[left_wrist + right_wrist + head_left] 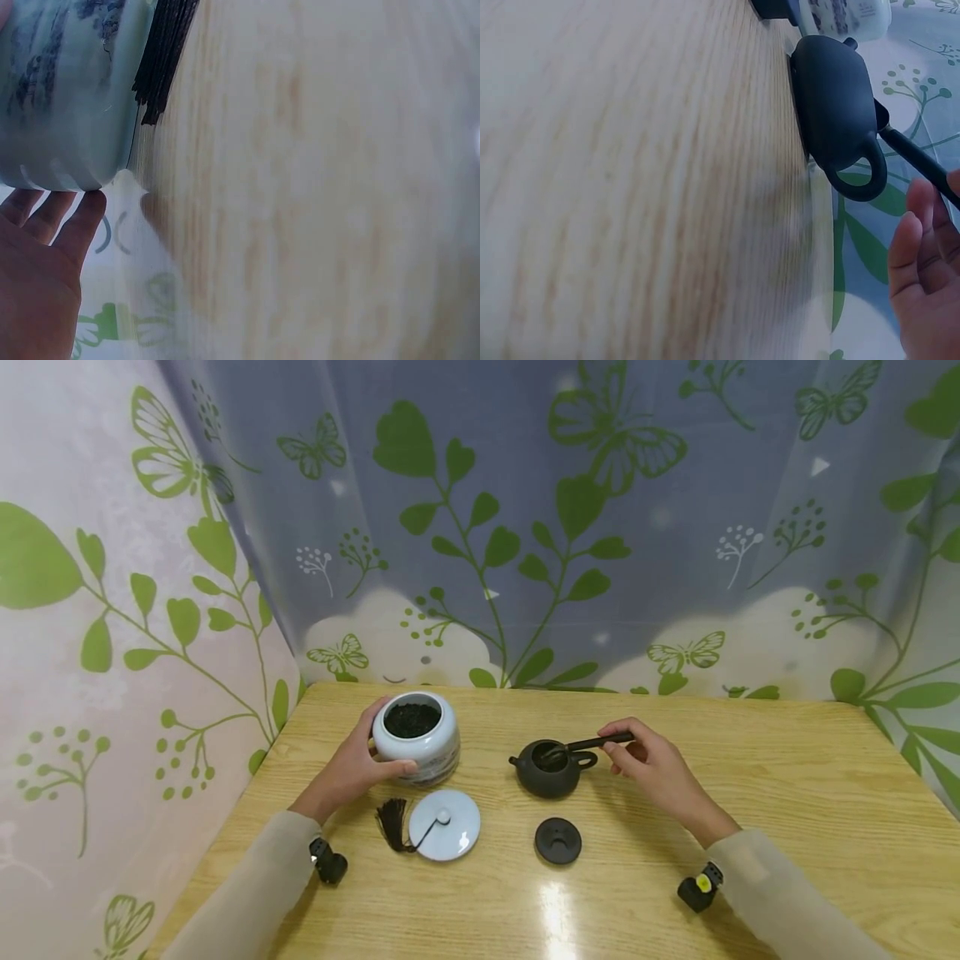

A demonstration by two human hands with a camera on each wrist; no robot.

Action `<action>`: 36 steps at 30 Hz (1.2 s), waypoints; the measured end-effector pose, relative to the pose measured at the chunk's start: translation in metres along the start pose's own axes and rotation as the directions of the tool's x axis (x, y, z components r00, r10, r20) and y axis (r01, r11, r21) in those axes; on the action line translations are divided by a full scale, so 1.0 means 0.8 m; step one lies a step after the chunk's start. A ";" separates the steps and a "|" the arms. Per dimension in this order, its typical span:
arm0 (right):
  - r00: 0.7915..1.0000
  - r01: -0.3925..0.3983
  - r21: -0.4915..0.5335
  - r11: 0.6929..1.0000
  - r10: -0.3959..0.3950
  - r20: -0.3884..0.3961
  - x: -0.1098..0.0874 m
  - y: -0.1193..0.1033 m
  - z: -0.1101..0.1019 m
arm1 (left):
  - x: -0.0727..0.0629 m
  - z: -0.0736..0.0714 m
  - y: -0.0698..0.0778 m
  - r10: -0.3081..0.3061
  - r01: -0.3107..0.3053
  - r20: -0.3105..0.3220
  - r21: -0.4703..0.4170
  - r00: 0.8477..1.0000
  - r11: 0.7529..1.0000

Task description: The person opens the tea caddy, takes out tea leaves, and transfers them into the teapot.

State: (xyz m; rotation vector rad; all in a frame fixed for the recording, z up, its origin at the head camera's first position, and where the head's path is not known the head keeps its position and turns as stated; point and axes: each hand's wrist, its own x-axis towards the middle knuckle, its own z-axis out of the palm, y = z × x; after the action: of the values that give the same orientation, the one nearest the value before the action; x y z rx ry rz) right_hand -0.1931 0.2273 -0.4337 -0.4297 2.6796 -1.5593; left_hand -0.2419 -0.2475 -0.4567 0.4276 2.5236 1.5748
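Observation:
In the head view, my left hand holds a white jar by its side, thumb at the front and fingers behind. Dark loose tea leaves fill much of the jar. In the left wrist view, fingertips press against the jar's wall. My right hand pinches the handle of a dark tea scoop. The scoop's end, bearing some leaves, is at the mouth of a small black teapot. The right wrist view shows the scoop slanting above the teapot's rim.
The jar's white lid, with a black tassel, lies on the wooden table in front of the jar. A round black teapot lid lies in front of the teapot. Patterned curtains hang behind and at the left.

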 end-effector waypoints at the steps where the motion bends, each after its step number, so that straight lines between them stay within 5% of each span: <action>1: 1.000 0.002 0.001 1.000 -0.002 0.002 0.000 0.000 0.000 | 0.000 0.000 0.000 0.001 -0.001 0.000 0.002 1.000 1.000; 28: 0.997 -0.014 0.054 0.998 0.018 -0.073 -0.003 0.004 -0.010 | 0.001 0.001 -0.002 0.013 -0.013 0.000 -0.004 1.000 1.000; 36: 0.999 0.007 0.061 0.998 -0.005 -0.037 -0.005 0.004 -0.012 | 0.001 0.001 -0.002 0.006 -0.006 -0.007 -0.001 1.000 1.000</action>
State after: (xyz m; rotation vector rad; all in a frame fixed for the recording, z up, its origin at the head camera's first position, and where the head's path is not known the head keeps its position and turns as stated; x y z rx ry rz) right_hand -0.1913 0.2378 -0.4324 -0.4116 2.6512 -1.6629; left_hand -0.2427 -0.2474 -0.4582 0.4313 2.5291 1.5820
